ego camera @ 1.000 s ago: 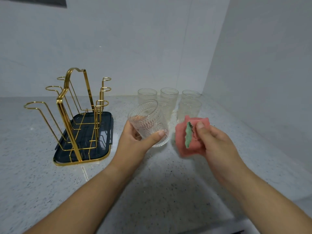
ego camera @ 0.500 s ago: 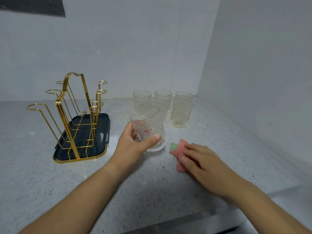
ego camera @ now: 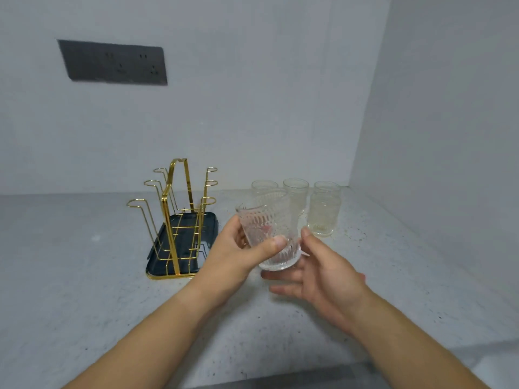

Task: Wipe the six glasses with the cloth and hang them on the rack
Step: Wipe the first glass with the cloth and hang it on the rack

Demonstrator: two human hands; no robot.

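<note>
While the left hand (ego camera: 238,254) grips a ribbed glass (ego camera: 269,234) with thumb across the front and fingers curled behind, the glass hangs tilted above the counter (ego camera: 84,248), its mouth leaning up and to the left. A faint pink patch shows through its wall; what it is cannot be told. The right hand (ego camera: 323,276) lies spread just beneath and beside the base, fingers nearly straight and apart, thumb raised next to the glass; whether it touches the base is unclear. The other glasses (ego camera: 324,214) stand upright, clustered near the counter's far right corner, one partly hidden behind the held glass. The gold wire rack (ego camera: 179,214) stands on a dark tray (ego camera: 210,223) left of the hands, toward the far edge, its hooks bare. A dark socket panel (ego camera: 112,63) sits on the back wall.
</note>
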